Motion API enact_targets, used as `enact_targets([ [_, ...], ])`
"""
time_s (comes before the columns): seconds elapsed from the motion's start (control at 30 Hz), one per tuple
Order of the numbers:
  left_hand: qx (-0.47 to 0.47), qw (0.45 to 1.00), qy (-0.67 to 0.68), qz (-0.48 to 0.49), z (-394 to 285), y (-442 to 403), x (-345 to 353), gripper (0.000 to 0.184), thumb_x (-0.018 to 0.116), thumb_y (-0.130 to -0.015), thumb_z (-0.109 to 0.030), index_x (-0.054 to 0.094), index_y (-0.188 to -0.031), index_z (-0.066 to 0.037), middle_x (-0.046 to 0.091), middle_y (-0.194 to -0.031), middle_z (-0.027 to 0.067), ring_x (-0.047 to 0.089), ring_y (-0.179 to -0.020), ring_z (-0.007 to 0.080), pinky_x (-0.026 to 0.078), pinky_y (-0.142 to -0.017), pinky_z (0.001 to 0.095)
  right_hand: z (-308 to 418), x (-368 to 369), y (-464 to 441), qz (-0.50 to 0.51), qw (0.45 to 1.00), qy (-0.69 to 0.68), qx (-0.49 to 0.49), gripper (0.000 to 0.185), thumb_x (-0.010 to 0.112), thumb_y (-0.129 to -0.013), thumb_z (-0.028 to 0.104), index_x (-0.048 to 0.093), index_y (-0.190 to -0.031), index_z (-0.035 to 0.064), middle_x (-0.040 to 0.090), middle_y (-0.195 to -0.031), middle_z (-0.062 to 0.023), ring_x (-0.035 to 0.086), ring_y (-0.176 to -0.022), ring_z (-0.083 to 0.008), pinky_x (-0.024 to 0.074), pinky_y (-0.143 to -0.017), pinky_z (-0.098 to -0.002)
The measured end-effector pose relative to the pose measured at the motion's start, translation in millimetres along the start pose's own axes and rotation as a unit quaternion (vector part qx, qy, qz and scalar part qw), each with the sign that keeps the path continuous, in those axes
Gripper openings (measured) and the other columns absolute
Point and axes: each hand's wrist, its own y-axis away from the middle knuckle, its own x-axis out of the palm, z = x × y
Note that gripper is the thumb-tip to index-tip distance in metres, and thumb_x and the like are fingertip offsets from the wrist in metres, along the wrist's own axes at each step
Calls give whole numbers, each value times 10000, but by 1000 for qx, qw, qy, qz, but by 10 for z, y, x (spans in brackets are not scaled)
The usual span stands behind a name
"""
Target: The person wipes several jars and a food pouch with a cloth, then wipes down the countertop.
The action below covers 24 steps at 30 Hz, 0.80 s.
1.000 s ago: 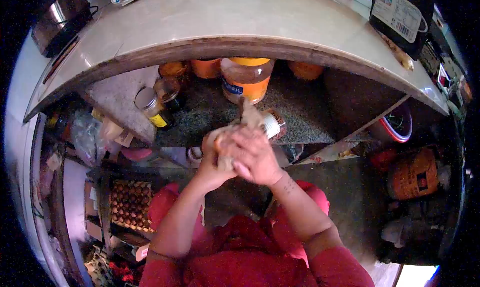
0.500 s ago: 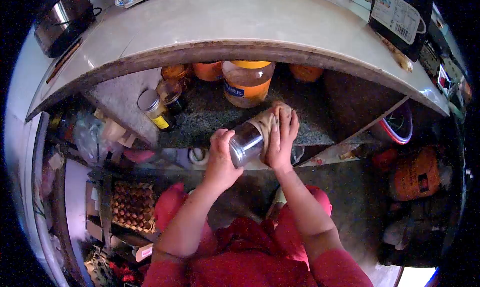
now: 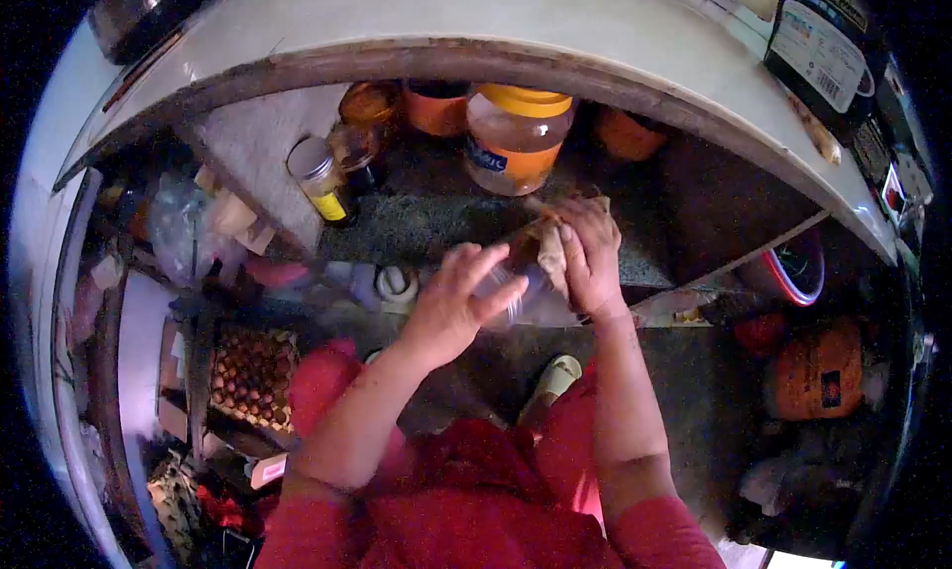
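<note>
Between my two hands is a clear jar [image 3: 508,299], blurred by motion and tilted. My left hand [image 3: 458,301] is at its left end, with fingers spread and fingertips touching or very near it. A beige cloth [image 3: 551,257] lies over the jar's right side, and my right hand [image 3: 593,252] is closed on it. Beyond the hands, on the dark stone shelf [image 3: 416,222], stands a large jar with a yellow lid [image 3: 518,142]. To its left is a smaller jar with a silver lid and yellow label [image 3: 319,180].
A pale countertop [image 3: 446,8] overhangs the shelf, with a black labelled container [image 3: 818,53] at the right. Egg trays [image 3: 253,376] sit low on the left. An orange bag [image 3: 818,376] and a red-rimmed tub [image 3: 793,271] are at the right.
Half a second ago my left hand gripped the jar's end; its fingers are now spread. The cloth and my right hand have shifted right in view, and the camera view has tilted.
</note>
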Motion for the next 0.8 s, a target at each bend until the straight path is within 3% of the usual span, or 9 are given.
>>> enact_targets([
  [0.17, -267, 941, 205, -22, 58, 69, 33, 1033, 804, -606, -44, 199, -1437, -148, 305, -1399, 225, 416, -1243, 381, 388, -1025, 428, 6, 128, -11, -43, 998, 34, 14, 273, 493, -899, 229, 626, -1116, 131, 585, -1160, -96, 459, -1167, -345, 382, -922, -496],
  [0.2, -278, 934, 222, 42, 122, 93, 3, 1190, 852, -603, -113, 30, -1463, -111, 279, -1422, 218, 440, -1226, 339, 434, -976, 401, 55, 169, 13, -53, 996, 71, 11, 276, 497, -894, 234, 625, -1116, 134, 583, -1166, -94, 457, -1170, -348, 383, -920, -497],
  [0.3, -469, 671, 566, 96, 9, -16, -282, 1223, 865, -630, -180, -27, -1464, -113, 280, -1427, 188, 446, -1211, 311, 461, -937, 383, 151, 258, 69, -59, 989, 132, 7, 321, 516, -873, 259, 613, -1156, 143, 575, -1191, -89, 445, -1191, -364, 354, -954, -504],
  [0.33, -486, 670, 555, 82, 27, -43, -290, 1165, 857, -662, -231, 8, -1451, -109, 297, -1410, 164, 445, -1198, 292, 477, -909, 368, 189, 256, 67, -65, 989, 134, 7, 330, 514, -873, 257, 610, -1168, 143, 572, -1198, -90, 441, -1198, -365, 342, -970, -506],
  [0.53, -336, 892, 299, 43, 161, 160, 73, 1093, 868, -618, -249, 118, -1399, -99, 333, -1347, 210, 397, -1226, 361, 373, -1010, 440, 324, 267, 161, -25, 996, 79, -37, 359, 491, -883, 241, 599, -1199, 109, 552, -1251, -113, 426, -1222, -371, 282, -1036, -514],
  [0.63, -307, 915, 260, 35, 58, 145, 94, 1114, 865, -594, -238, 108, -1400, -103, 321, -1339, 249, 361, -1244, 393, 299, -1057, 465, 574, 248, 183, 29, 996, 22, -77, 351, 516, -869, 241, 618, -1161, 73, 588, -1205, -139, 484, -1172, -368, 318, -1019, -506],
  [0.67, -272, 916, 287, -70, 149, 287, 427, 928, 824, -643, -225, 252, -1359, -83, 393, -1295, 213, 360, -1253, 367, 308, -1052, 451, 662, 243, 195, 42, 995, -11, -93, 349, 525, -863, 235, 619, -1155, 69, 595, -1196, -136, 501, -1157, -365, 331, -1015, -498],
  [0.77, -87, 996, 6, -21, 149, 185, 321, 678, 775, -704, -238, 420, -1257, -69, 483, -1213, 150, 400, -1239, 308, 321, -1041, 441, 844, 275, 206, 71, 983, -95, -143, 340, 565, -834, 215, 623, -1127, 53, 605, -1191, -125, 538, -1128, -353, 377, -999, -485],
  [0.8, -68, 996, 60, -14, 182, 152, 347, 530, 742, -738, -247, 506, -1176, -65, 534, -1141, 108, 439, -1211, 281, 322, -1044, 435, 885, 267, 205, 81, 980, -103, -152, 339, 572, -829, 209, 623, -1125, 52, 605, -1192, -127, 541, -1126, -352, 382, -999, -484],
])
